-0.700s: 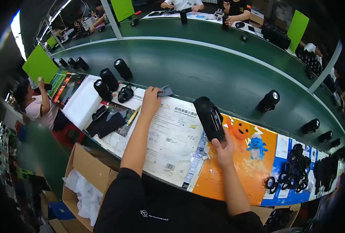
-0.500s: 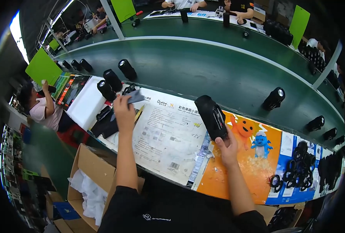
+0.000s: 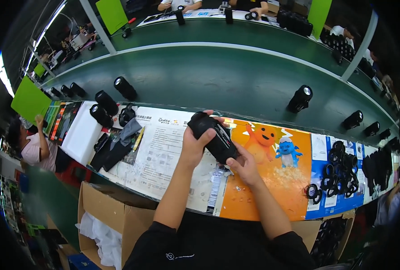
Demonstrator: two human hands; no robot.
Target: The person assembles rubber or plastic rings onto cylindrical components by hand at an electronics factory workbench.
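Both my hands hold one black cylindrical device [image 3: 214,137] above the paper-covered bench. My left hand [image 3: 194,145] wraps its upper end from the left. My right hand [image 3: 244,165] supports its lower end from underneath. The device tilts from upper left to lower right. Under it lie a white printed sheet [image 3: 157,157] and an orange poster with cartoon figures [image 3: 272,180].
Black cylinders [image 3: 105,102] stand at the bench's left end, with more [image 3: 300,98] along the green conveyor. Dark cloth pouches [image 3: 114,150] lie left. Black rings [image 3: 337,168] pile on the blue sheet at right. An open cardboard box [image 3: 105,220] sits below the bench. Another person [image 3: 31,146] works at left.
My left hand has come back from the far left of the bench to the device and now grips its upper end. My right hand kept hold of the device throughout.
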